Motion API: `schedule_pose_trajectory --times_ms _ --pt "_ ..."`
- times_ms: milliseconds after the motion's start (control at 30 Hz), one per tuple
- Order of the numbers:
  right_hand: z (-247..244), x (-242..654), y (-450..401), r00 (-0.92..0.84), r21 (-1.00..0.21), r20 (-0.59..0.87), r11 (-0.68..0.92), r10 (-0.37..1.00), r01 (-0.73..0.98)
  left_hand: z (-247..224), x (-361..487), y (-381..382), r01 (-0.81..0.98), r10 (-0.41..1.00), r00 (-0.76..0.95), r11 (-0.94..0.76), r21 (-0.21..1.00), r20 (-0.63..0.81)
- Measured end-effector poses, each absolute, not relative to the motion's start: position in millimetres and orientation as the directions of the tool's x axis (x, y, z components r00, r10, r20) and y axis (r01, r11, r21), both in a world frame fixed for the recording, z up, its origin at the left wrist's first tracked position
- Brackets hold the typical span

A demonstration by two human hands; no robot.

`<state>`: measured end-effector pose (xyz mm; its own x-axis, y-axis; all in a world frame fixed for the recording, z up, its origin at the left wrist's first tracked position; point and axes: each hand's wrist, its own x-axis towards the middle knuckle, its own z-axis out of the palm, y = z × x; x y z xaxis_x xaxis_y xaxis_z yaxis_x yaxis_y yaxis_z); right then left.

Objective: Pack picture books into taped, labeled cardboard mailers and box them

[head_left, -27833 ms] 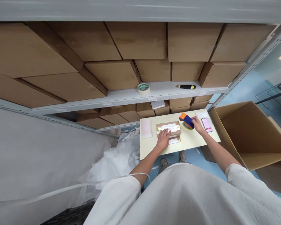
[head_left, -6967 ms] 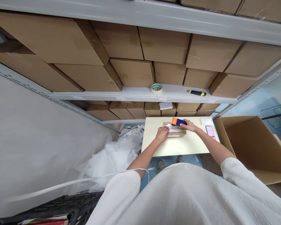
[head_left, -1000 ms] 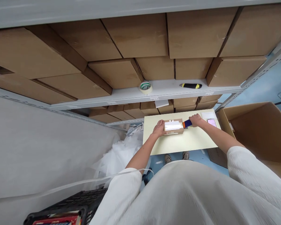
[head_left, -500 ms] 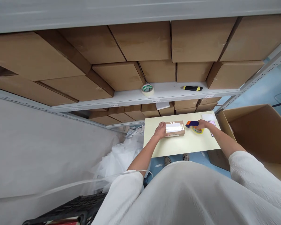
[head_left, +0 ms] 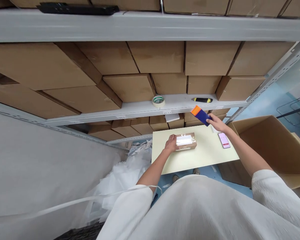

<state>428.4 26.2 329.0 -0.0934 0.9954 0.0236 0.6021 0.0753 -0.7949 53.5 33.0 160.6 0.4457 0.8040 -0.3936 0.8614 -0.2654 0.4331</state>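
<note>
A small cardboard box (head_left: 193, 145) with a white label and shiny tape on top lies on the pale yellow table (head_left: 175, 164). My left hand (head_left: 171, 143) grips the box's left end. To the right and above the table's back edge, my right hand (head_left: 216, 122) is closed on a blue and orange tape dispenser (head_left: 201, 115), raised clear of the box. A phone (head_left: 224, 140) with a lit screen rests on the table below my right forearm, beside a partly covered white paper.
Shelves full of cardboard boxes (head_left: 155, 56) stand ahead. A tape roll (head_left: 158, 101) and a yellow-black cutter (head_left: 202, 100) lie on the shelf edge. A large open carton (head_left: 272, 143) is at the right, white packing material (head_left: 125, 176) at the left.
My right hand has lifted the tape dispenser up off the table area, towards the shelf. The phone is now uncovered. My left hand still holds the box. The view has tilted upward.
</note>
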Motion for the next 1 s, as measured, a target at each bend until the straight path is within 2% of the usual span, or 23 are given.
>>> schedule_pose_trajectory --times_ms 100,200,300,433,533,633,833,900,1000 --pt "362.0 393.3 57.4 -0.218 -0.546 0.213 0.301 0.952 0.782 158.9 55.7 32.7 0.867 0.801 0.439 -0.260 0.424 -0.407" --pt "376.8 360.0 95.5 -0.302 -0.294 0.267 0.376 0.915 0.879 158.0 57.4 32.6 0.868 0.798 0.440 -0.263 0.421 -0.411" --pt "377.6 334.1 131.6 -0.302 -0.152 0.231 0.341 0.925 0.928 157.4 57.8 31.6 0.866 0.790 0.444 -0.256 0.430 -0.423" --pt "369.9 311.6 162.2 -0.291 -0.053 0.176 0.304 0.941 0.951 156.6 57.6 28.7 0.858 0.786 0.455 -0.261 0.442 -0.418" --pt "364.1 301.6 172.4 -0.265 -0.016 0.151 0.270 0.952 0.963 156.8 57.0 25.9 0.856 0.787 0.459 -0.268 0.442 -0.413" --pt "360.3 296.9 172.9 -0.225 -0.019 0.188 0.233 0.956 0.972 158.0 55.3 23.0 0.850 0.787 0.469 -0.277 0.448 -0.402" --pt "348.9 312.1 121.4 -0.158 -0.179 0.347 0.231 0.925 0.956 159.7 49.6 20.5 0.824 0.784 0.496 -0.290 0.486 -0.373" --pt "335.7 326.7 84.7 -0.106 -0.229 0.333 0.189 0.937 0.955 159.1 47.8 20.2 0.813 0.782 0.507 -0.296 0.500 -0.362" --pt "303.4 355.9 19.6 0.009 -0.310 0.232 0.066 0.973 0.948 158.3 46.2 19.3 0.804 0.785 0.520 -0.315 0.504 -0.338"
